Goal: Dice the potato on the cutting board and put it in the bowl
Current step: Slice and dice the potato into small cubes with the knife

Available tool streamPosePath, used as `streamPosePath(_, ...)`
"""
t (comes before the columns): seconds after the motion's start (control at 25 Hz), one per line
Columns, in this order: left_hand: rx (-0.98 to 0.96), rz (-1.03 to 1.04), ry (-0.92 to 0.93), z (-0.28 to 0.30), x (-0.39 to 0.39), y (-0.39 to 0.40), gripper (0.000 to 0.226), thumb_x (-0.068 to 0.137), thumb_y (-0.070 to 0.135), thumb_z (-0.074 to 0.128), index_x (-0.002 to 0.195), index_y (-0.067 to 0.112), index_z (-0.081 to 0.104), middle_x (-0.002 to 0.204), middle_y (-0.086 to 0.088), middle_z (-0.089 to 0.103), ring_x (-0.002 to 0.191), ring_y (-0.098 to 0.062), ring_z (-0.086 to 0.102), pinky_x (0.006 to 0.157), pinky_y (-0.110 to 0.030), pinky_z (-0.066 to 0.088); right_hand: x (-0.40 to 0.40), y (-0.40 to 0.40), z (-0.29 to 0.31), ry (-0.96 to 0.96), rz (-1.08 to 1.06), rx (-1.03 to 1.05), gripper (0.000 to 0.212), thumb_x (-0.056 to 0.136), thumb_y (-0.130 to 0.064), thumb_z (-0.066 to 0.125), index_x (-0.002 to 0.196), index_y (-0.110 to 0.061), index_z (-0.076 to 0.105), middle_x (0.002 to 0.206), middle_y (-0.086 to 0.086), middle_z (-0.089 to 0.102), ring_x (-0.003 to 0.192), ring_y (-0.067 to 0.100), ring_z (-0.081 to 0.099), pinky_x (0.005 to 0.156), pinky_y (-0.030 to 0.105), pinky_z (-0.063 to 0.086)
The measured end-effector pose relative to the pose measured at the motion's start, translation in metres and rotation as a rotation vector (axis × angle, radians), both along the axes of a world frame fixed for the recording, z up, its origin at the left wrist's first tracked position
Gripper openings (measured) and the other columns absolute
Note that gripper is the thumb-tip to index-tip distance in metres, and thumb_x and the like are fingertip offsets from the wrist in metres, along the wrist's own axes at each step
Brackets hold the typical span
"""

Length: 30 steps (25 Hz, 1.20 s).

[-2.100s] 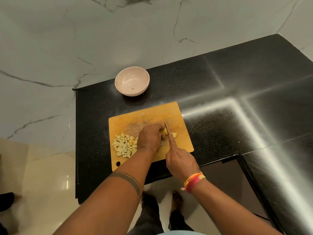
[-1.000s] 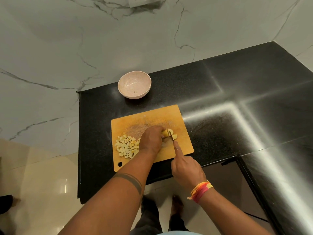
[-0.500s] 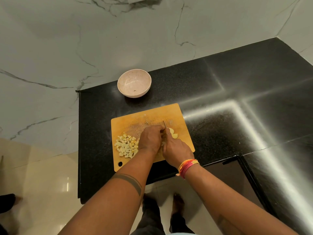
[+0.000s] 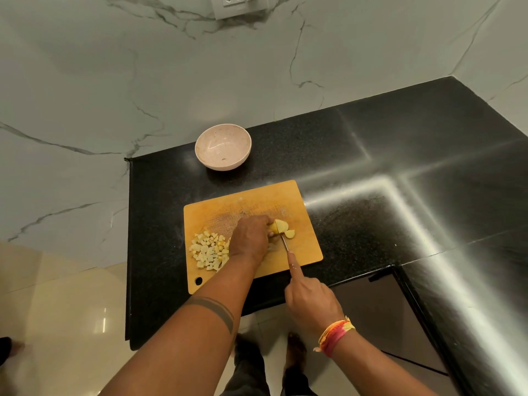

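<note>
Bench (image 4: 357,172): black, carries cutting board (image 4: 257,201); empty bowl (image 4: 223,147) beyond both hands.
Potato (image 4: 281,227): firm, wet-slick remnant under left hand (image 4: 250,238) fingertips; pin it low, fingers tucked.
Knife (image 4: 284,242): gripped by right hand (image 4: 311,304), forefinger along spine.
Dice (image 4: 210,252): light, loose, left of left hand.

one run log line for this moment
phase: dicing | left hand holds yellow potato piece | right hand grips knife | pink bowl empty

Knife handle fully hidden inside right hand (image 4: 313,305). Part of potato (image 4: 281,226) covered by left hand (image 4: 251,238) fingers. Wall socket (image 4: 240,4) cut off by top edge.
</note>
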<state>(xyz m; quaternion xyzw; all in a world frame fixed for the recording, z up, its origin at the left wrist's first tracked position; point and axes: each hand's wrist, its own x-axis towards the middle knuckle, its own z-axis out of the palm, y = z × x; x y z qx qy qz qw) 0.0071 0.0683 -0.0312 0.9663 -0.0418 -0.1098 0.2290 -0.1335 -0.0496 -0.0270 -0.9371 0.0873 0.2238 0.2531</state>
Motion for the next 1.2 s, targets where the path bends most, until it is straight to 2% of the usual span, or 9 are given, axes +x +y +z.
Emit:
streamPosePath(0.16,0.056,-0.044,-0.021,0.0,-0.004,0.002,0.03,0.101,0.019,0.058,0.128,0.027,0.068,0.117,-0.001,0.072,0.103,-0.021,0.067,0.085,-0.031,0.053,0.019,0.002,0.009,-0.089,-0.035,0.016,0.073,0.102,-0.025,0.036,0.162,-0.031,-0.004,0.07,0.0,0.056,0.055,0.019,0.047,0.055,0.038,0.036)
streamPosePath(0.36,0.049,-0.038,0.0,0.003,-0.004,0.001,0.029,0.101,0.017,0.052,0.118,0.026,0.073,0.107,-0.001,0.074,0.092,-0.021,0.068,0.079,-0.033,0.056,0.052,0.011,0.008,-0.098,-0.005,0.027,0.068,0.102,-0.025,0.033,0.163,-0.027,0.003,0.074,0.004,0.057,0.059,0.024,0.049,0.053,0.037,0.033)
streamPosePath(0.6,0.024,-0.001,-0.028,0.0,-0.005,0.0,0.028,0.102,0.024,0.051,0.114,0.029,0.075,0.107,-0.001,0.075,0.09,-0.021,0.068,0.08,-0.034,0.058,0.08,0.02,0.001,-0.094,0.003,0.044,0.064,0.106,-0.025,0.032,0.163,-0.021,0.004,0.108,0.017,0.068,0.091,0.037,0.065,0.067,0.037,0.037)
streamPosePath(0.68,0.009,0.009,-0.024,-0.001,-0.004,0.0,0.028,0.102,0.022,0.052,0.117,0.029,0.074,0.112,-0.002,0.075,0.096,-0.023,0.069,0.084,-0.034,0.058,0.078,0.02,0.0,-0.088,0.017,0.041,0.066,0.105,-0.025,0.033,0.163,-0.02,0.001,0.104,0.016,0.068,0.088,0.037,0.066,0.065,0.037,0.038)
streamPosePath(0.8,-0.006,0.015,-0.006,-0.004,-0.002,0.002,0.029,0.1,0.019,0.057,0.124,0.027,0.071,0.119,-0.002,0.073,0.102,-0.022,0.068,0.089,-0.035,0.057,0.04,0.017,-0.003,-0.042,0.043,0.025,0.075,0.102,-0.023,0.036,0.162,-0.026,-0.009,0.085,0.009,0.063,0.07,0.031,0.061,0.061,0.038,0.043)
streamPosePath(0.88,0.006,-0.001,-0.007,-0.005,-0.002,0.003,0.032,0.099,0.017,0.06,0.128,0.027,0.069,0.123,-0.002,0.07,0.108,-0.023,0.066,0.092,-0.035,0.055,0.014,0.013,-0.002,0.002,0.04,0.021,0.078,0.101,-0.024,0.036,0.161,-0.029,-0.013,0.078,0.005,0.06,0.066,0.027,0.059,0.061,0.04,0.047)
streamPosePath(1.0,0.024,-0.011,-0.036,-0.005,-0.003,0.004,0.028,0.098,0.017,0.062,0.123,0.024,0.071,0.121,-0.001,0.069,0.107,-0.022,0.065,0.09,-0.033,0.053,0.002,0.006,0.0,0.009,0.0,0.044,0.075,0.1,-0.024,0.035,0.162,-0.03,-0.008,0.074,0.002,0.058,0.064,0.026,0.057,0.061,0.041,0.045)
streamPosePath(1.2,0.003,-0.014,-0.031,-0.009,-0.004,0.009,0.026,0.098,0.016,0.058,0.117,0.025,0.073,0.117,0.0,0.071,0.102,-0.022,0.065,0.088,-0.033,0.054,0.027,0.013,0.012,-0.105,-0.001,0.043,0.071,0.101,-0.025,0.035,0.162,-0.03,0.0,0.072,0.003,0.056,0.061,0.025,0.051,0.057,0.038,0.036)
